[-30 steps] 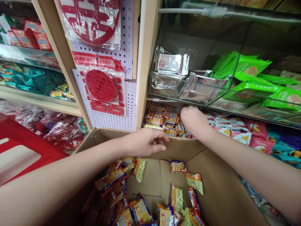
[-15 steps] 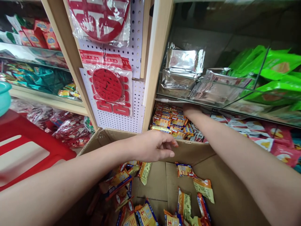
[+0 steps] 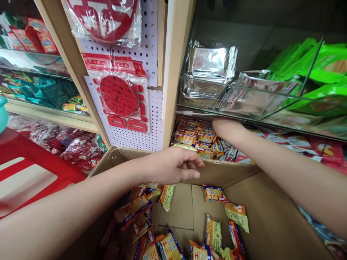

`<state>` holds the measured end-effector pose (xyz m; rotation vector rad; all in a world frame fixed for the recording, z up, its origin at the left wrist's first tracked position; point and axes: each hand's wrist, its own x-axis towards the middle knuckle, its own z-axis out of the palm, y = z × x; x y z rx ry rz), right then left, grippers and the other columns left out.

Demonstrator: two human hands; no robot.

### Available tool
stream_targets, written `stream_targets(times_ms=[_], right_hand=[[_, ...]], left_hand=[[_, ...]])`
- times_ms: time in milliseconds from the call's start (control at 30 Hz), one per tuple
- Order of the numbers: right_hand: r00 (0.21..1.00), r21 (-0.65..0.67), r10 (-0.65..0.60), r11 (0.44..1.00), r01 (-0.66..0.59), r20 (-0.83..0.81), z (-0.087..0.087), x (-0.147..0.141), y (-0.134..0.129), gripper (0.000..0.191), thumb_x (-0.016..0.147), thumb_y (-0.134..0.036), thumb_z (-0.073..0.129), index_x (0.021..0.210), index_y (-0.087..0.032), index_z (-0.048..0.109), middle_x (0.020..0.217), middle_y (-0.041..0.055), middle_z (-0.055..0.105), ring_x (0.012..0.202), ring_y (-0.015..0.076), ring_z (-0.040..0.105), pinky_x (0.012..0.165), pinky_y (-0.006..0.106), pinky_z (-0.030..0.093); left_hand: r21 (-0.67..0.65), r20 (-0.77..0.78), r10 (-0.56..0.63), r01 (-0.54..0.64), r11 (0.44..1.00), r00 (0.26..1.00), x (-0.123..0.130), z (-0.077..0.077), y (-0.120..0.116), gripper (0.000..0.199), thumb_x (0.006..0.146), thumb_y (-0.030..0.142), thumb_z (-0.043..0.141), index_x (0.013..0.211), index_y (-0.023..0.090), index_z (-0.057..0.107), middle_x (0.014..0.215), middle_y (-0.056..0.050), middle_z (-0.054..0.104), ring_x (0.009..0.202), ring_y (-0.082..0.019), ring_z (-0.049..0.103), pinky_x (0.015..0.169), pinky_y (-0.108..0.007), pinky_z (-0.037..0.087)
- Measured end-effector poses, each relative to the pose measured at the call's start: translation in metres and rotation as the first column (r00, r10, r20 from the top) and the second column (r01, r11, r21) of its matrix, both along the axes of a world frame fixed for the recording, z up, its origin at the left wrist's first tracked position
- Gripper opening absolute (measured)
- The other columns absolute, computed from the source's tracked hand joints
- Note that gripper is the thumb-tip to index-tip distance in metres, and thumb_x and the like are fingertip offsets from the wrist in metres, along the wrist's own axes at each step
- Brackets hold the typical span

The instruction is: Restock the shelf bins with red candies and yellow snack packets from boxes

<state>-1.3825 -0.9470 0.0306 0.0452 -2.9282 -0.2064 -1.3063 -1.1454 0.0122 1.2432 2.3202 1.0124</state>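
My left hand (image 3: 176,165) hangs over the far wall of a cardboard box (image 3: 226,177). Its fingers are loosely bent, thumb apart from them, and nothing shows in them. My right hand (image 3: 226,129) reaches in under a glass shelf, right beside a pile of orange and yellow snack packets (image 3: 195,135) on the lower shelf. The shelf edge hides its fingers, so I cannot see whether it holds anything. More of these packets lie loose on the box bottom, among them a snack packet (image 3: 214,194) near the far wall.
Above my right hand, the glass shelf (image 3: 206,104) bears silver packs (image 3: 208,63) and green bags (image 3: 320,79). Red decorations (image 3: 118,95) hang on a pegboard. A red stool (image 3: 35,173) stands at the left, and a wooden post (image 3: 176,72) divides the shelves.
My right forearm has shifted a little to the right and tilted, with its hand still under the shelf. My left hand stays nearly in place. The view has turned slightly right.
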Motion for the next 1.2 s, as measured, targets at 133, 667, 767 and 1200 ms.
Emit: stream_targets(times_ms=[133,667,767,1200], right_hand=[[0.993,0.284,0.115,0.954,-0.101,-0.034,0.001,0.091,-0.012,0.025,0.071,-0.002,0.037,0.082,-0.013,0.057,0.070,0.0134,0.059,0.060,0.0248,0.059,0.048,0.031,0.040],[0.384,-0.176,0.467,0.787,-0.591,0.797,-0.110,0.178,-0.052,0.028,0.053,-0.018,0.064,0.080,-0.010,0.068,0.071,0.0100,0.065,0.062,0.0191,0.059,0.047,0.024,0.039],[0.372,-0.133,0.410,0.800,-0.585,0.833,-0.109,0.172,-0.054,0.029,0.051,-0.019,0.065,0.078,-0.009,0.068,0.064,0.0084,0.065,0.051,0.0174,0.056,0.040,0.023,0.035],[0.577,-0.424,0.604,0.797,-0.430,0.550,-0.053,0.160,-0.041,0.027,0.061,-0.028,0.059,0.086,-0.019,0.063,0.077,0.0036,0.061,0.062,0.0152,0.054,0.044,0.021,0.032]], left_hand=[[-0.036,0.014,-0.008,0.008,0.999,1.000,0.000,0.003,0.000,0.025,0.077,0.024,0.048,0.099,0.014,0.053,0.073,-0.001,0.059,0.061,-0.008,0.052,0.054,-0.018,0.040],[-0.114,-0.125,-0.025,0.010,0.993,0.992,0.016,0.005,0.007,0.026,0.076,0.027,0.050,0.100,0.018,0.054,0.087,-0.003,0.058,0.069,-0.010,0.052,0.061,-0.019,0.041],[-0.142,-0.139,-0.029,0.010,0.990,0.990,0.020,0.009,0.008,0.027,0.076,0.027,0.049,0.101,0.018,0.053,0.087,-0.003,0.058,0.069,-0.010,0.051,0.060,-0.020,0.041],[-0.041,0.167,0.021,-0.015,0.999,0.986,0.020,0.008,0.006,0.031,0.080,0.036,0.043,0.102,0.016,0.051,0.087,-0.006,0.059,0.074,-0.012,0.054,0.068,-0.025,0.043]])
